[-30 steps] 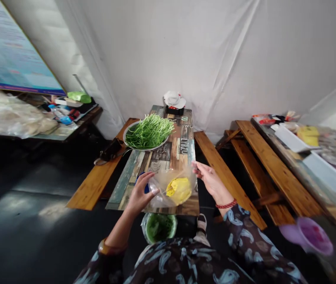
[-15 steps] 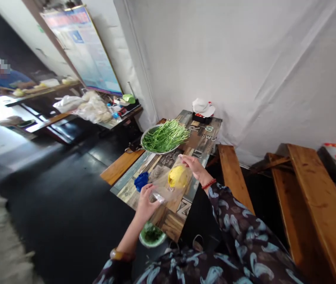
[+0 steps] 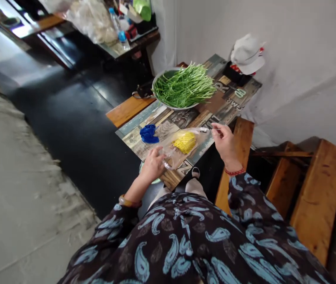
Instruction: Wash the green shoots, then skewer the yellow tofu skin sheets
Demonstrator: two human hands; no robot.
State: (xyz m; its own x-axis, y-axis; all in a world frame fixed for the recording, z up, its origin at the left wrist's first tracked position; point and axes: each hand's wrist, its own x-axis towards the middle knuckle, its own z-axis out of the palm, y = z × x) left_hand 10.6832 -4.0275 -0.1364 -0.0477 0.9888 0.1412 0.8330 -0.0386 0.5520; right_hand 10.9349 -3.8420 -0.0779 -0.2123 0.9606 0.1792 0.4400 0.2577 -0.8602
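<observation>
A clear plastic bag (image 3: pixel 174 156) with a yellow bundle (image 3: pixel 185 142) in it lies stretched low over the patterned table (image 3: pixel 168 181). My left hand (image 3: pixel 154 163) pinches the bag's near left edge. At the bag's far right corner, my right hand (image 3: pixel 224 142) has its fingers closed on the plastic. Left of the bag, a blue bundle (image 3: pixel 149 133) rests on the table. Behind them stands a metal bowl (image 3: pixel 171 105) heaped with long green stalks (image 3: pixel 191 85).
A white cap (image 3: pixel 246 53) sits on a dark box at the table's back. Wooden benches (image 3: pixel 318 201) stand to the right, another (image 3: pixel 131 110) to the left. A side table at upper left bears plastic bags (image 3: pixel 92 21) and a bottle (image 3: pixel 120 33).
The view has tilted down. My hands have moved apart and the bag is spread wider between them, with the yellow bundle lying flatter inside.
</observation>
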